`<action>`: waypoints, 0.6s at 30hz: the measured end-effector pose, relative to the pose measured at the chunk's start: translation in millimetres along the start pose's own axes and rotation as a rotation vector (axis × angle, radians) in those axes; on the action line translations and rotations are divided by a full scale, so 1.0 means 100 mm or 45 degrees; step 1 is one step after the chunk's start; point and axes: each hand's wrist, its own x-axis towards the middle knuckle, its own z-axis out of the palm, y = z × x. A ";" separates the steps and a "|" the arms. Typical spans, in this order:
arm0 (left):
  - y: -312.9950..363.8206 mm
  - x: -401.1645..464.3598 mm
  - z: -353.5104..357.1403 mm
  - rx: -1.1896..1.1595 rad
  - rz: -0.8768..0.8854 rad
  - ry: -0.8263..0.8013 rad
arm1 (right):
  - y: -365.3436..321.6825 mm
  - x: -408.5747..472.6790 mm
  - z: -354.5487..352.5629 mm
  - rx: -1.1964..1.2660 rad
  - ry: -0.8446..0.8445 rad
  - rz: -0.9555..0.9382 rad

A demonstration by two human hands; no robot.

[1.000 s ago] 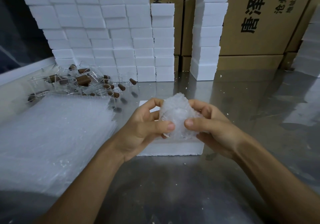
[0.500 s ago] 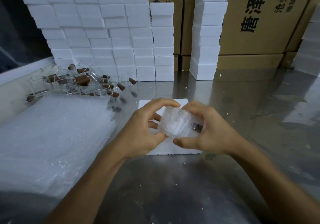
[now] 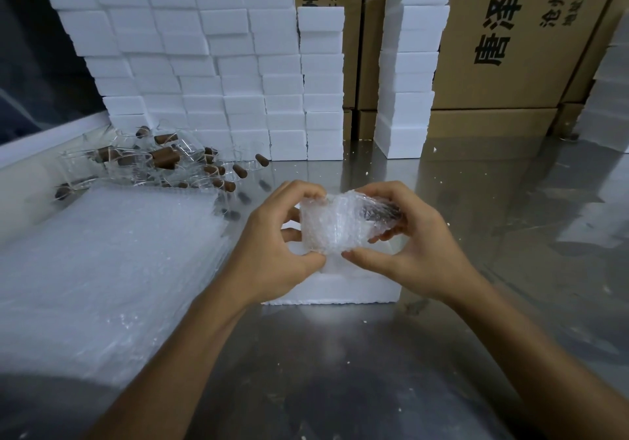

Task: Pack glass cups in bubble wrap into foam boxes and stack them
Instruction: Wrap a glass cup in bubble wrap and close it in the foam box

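A glass cup wrapped in bubble wrap [image 3: 332,225] lies on its side between both hands, just above an open white foam box [image 3: 354,288] on the steel table. My left hand [image 3: 272,252] pinches the left end of the bundle with thumb and fingers. My right hand [image 3: 405,235] curls round its right end, where a dark brown handle shows through the wrap. A pile of unwrapped glass cups with brown handles [image 3: 163,164] lies at the back left. A stack of bubble wrap sheets [image 3: 102,269] covers the left of the table.
Stacked white foam boxes [image 3: 211,65] form a wall at the back, with a separate column [image 3: 408,75] to the right. Brown cartons with printed characters [image 3: 510,41] stand behind them. Foam crumbs dot the steel table [image 3: 340,371].
The wrapped cup has been turned from upright to lying sideways and lowered toward the foam box. Both hands shifted their grip to its ends.
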 end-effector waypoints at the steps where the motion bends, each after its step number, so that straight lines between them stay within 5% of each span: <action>1: 0.00 0.00 0.00 -0.010 0.004 -0.006 | 0.00 0.00 0.00 0.002 -0.015 -0.007; 10: 0.04 0.01 -0.03 -0.292 -0.062 -0.058 | 0.00 0.02 -0.02 0.089 -0.025 -0.002; 18: 0.06 0.03 0.01 -0.698 -0.312 0.055 | -0.02 0.00 0.01 0.536 0.037 0.381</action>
